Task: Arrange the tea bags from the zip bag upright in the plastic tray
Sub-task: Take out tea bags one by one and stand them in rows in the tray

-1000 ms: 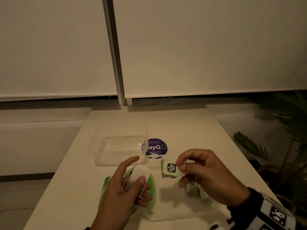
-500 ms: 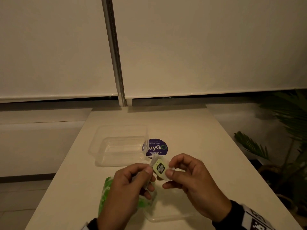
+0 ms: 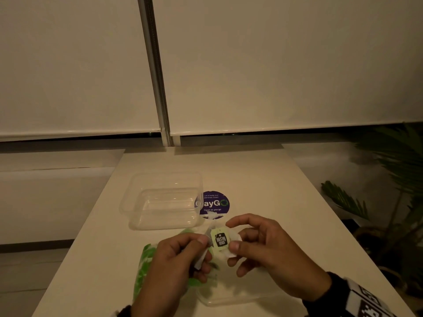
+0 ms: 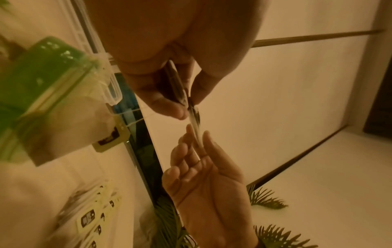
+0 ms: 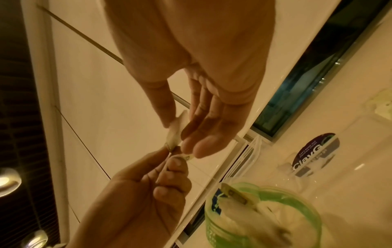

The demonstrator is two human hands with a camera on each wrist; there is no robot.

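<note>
A white tea bag (image 3: 231,248) with a pale green "McCoy teas" tag (image 3: 221,240) is held above the table between both hands. My left hand (image 3: 204,244) pinches its left edge. My right hand (image 3: 230,234) pinches the tag against the bag with thumb and fingers. In the left wrist view the tea bag (image 4: 194,125) shows edge-on between the fingertips. The clear plastic tray (image 3: 130,202) stands just beyond the hands with nothing inside. The green zip bag (image 3: 145,264) lies under my left hand; more tea bags (image 5: 237,209) show in its mouth.
A purple round sticker (image 3: 217,203) sits on the table to the right of the tray. A clear plastic lid (image 3: 229,298) lies under my hands near the front edge. Potted palm leaves (image 3: 343,200) stand off the table's right side.
My hands have come together: the right hand has brought the tag against the tea bag in the left hand. Both now hold it slightly nearer the tray.
</note>
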